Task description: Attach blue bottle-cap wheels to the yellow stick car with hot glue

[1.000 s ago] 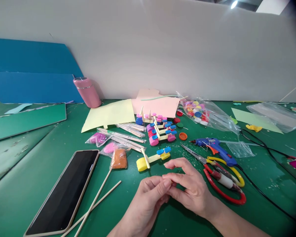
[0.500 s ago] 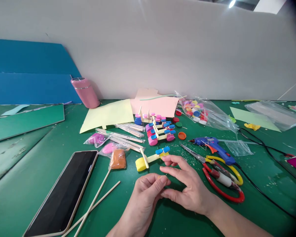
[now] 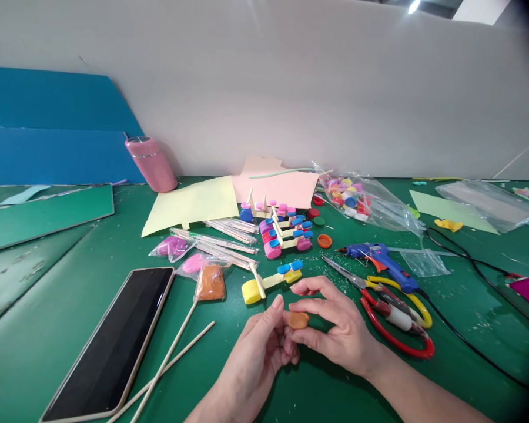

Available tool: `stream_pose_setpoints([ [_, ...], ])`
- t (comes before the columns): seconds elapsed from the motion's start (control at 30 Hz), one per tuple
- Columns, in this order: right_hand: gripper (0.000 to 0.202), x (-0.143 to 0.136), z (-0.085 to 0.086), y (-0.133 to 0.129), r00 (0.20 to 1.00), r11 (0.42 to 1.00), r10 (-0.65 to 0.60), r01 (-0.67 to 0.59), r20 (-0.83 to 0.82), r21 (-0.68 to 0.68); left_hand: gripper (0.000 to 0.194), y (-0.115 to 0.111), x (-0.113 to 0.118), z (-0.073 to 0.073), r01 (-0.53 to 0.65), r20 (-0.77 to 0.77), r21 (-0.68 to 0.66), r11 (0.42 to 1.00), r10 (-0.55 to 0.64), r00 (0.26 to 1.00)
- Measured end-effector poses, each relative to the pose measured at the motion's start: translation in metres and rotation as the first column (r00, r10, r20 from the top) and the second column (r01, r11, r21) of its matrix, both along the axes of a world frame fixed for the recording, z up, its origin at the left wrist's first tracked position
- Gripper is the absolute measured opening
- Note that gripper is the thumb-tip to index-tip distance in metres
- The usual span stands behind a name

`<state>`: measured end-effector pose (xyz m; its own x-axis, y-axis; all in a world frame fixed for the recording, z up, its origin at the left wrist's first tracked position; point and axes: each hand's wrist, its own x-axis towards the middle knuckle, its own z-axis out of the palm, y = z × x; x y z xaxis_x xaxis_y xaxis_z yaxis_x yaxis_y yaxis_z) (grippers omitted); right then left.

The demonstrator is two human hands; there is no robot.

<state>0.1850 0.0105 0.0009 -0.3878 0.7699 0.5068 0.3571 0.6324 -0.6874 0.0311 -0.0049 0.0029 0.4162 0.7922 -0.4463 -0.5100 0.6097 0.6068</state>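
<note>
A small flattened lump of orange-brown modelling clay point(image 3: 298, 320) is pinched between the thumb and fingers of my right hand point(image 3: 335, 332). Beside it, my left hand point(image 3: 262, 349) has its thumb raised apart from its curled fingers, and a fingertip touches the lump's left edge. Just beyond both hands stands a little figure with yellow clay point(image 3: 252, 291) at its ends, a pale stick frame and blue ovals on top. To its left lies a plastic-wrapped block of orange-brown clay point(image 3: 211, 283).
Similar small figures point(image 3: 286, 238) stand farther back. At right lie pliers point(image 3: 397, 308) and a blue glue gun point(image 3: 381, 258) with its cord. A phone point(image 3: 110, 346) and crossed wooden sticks point(image 3: 167, 370) are at left. Bagged caps point(image 3: 350, 197) and a pink bottle point(image 3: 152, 164) sit behind.
My left thumb has lifted off the fingers, uncovering the clay lump. My right fingers have closed on the lump.
</note>
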Motion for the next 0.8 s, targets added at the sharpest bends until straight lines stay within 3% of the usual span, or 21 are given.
stream_pose_setpoints([
  [0.23,0.021,-0.0008,-0.0030,-0.0006,1.000,1.000,0.016,-0.016,-0.005,0.009,0.023,-0.0008,-0.0005,0.0004,0.037,-0.103,0.101,0.994,-0.026,0.994],
  [0.37,0.034,0.0006,-0.0013,-0.0003,1.000,0.999,0.026,-0.026,0.007,-0.032,0.021,-0.0005,-0.0019,0.0001,0.018,-0.140,0.103,0.995,-0.004,0.990],
  [0.57,0.019,0.0010,0.0006,0.0014,1.000,1.000,0.025,-0.025,0.001,-0.015,0.025,-0.0004,-0.0023,0.0002,0.032,-0.150,0.125,0.992,-0.013,0.989],
  [0.8,0.027,0.0037,0.0010,0.0006,0.999,0.997,0.040,-0.038,0.032,-0.062,0.031,0.0000,-0.0001,0.0015,0.018,-0.131,0.144,0.989,0.001,0.991],
])
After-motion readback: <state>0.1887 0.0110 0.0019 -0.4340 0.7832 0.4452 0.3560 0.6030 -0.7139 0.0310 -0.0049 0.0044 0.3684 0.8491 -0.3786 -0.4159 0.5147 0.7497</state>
